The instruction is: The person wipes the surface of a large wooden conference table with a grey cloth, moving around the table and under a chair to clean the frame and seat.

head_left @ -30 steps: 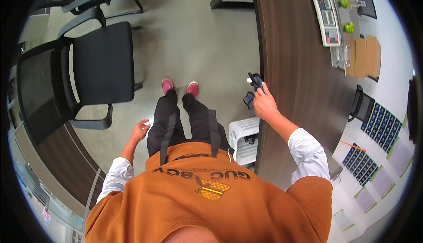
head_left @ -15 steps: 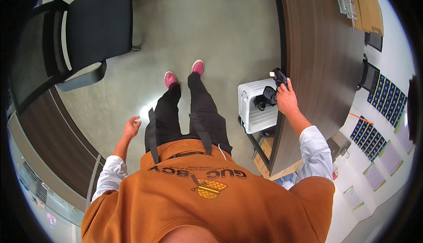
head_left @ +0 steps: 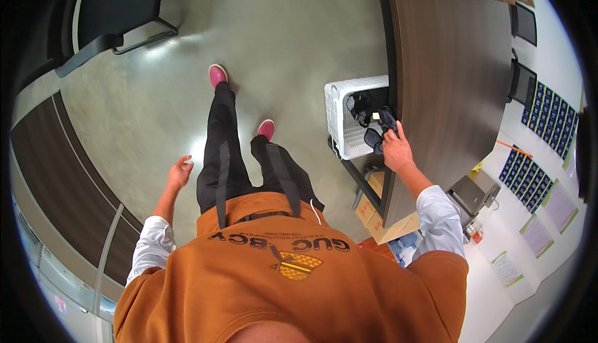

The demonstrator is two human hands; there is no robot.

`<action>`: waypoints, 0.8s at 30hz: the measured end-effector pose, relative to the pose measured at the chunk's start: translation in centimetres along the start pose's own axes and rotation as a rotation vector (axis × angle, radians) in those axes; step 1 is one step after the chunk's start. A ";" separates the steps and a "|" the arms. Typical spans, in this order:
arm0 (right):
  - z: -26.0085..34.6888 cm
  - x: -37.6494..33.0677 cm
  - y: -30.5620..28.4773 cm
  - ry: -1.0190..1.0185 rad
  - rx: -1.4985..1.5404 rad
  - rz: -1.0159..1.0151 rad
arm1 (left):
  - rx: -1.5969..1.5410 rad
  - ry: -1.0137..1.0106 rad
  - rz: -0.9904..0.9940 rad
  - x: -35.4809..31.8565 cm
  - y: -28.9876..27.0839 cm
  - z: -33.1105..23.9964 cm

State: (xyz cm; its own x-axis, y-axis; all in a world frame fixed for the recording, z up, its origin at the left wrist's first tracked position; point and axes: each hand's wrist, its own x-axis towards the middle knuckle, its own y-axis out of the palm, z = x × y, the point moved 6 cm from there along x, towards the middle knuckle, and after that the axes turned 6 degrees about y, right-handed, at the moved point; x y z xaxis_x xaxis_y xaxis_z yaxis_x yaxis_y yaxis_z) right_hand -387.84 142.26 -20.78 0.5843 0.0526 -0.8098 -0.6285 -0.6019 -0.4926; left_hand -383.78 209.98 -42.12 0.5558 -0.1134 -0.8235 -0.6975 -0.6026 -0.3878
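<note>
My right hand [head_left: 398, 150] is closed on a black bundle of straps and fabric [head_left: 387, 119] with a small pale tag. Its exact kind I cannot make out. The bundle hangs beside the edge of the dark brown table, in front of the opening of a white plastic basket [head_left: 341, 122]. Inside the basket lies another black item [head_left: 359, 108], partly shadowed and partly hidden by the table. My left hand [head_left: 180, 172] hangs at my left side, fingers loosely bent and apart, holding nothing.
Along my right runs the dark brown table [head_left: 448, 63], with cardboard boxes [head_left: 375, 221] below its near end. A black chair [head_left: 121, 0] stands ahead to the left. Nearer on the left is a dark wood panel [head_left: 68, 200]. Grey floor [head_left: 280, 38] extends ahead.
My left foot is now ahead of my right. The chair, basket and table end appear higher in the picture. The black bundle stays in my right hand, and more of the basket's inside shows.
</note>
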 end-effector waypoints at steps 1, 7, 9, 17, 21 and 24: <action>0.9 -1.3 1.2 -0.010 0.017 -0.013 | -0.007 -0.006 0.022 -0.5 1.5 0.4; 7.6 -9.4 10.3 -0.048 0.030 -0.094 | 0.051 0.060 0.049 -2.3 8.1 1.1; 9.7 -11.7 12.5 -0.046 0.040 -0.031 | 0.050 0.100 0.046 -3.2 9.1 0.5; 16.9 -18.4 20.8 -0.044 0.033 0.193 | 0.068 0.124 0.053 -7.9 12.0 2.5; 21.3 -20.5 26.7 -0.026 0.021 0.218 | 0.071 0.089 0.081 -10.7 15.2 8.9; 23.3 -19.4 29.7 0.003 0.056 0.262 | 0.122 0.009 0.131 -14.2 17.7 13.2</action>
State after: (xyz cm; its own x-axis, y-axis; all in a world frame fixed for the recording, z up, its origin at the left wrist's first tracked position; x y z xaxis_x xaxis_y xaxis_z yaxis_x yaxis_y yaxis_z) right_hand -429.81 141.97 -27.11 0.3991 -0.1020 -0.9112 -0.7859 -0.5500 -0.2827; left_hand -410.02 211.30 -42.71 0.4604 -0.1921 -0.8667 -0.8135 -0.4821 -0.3253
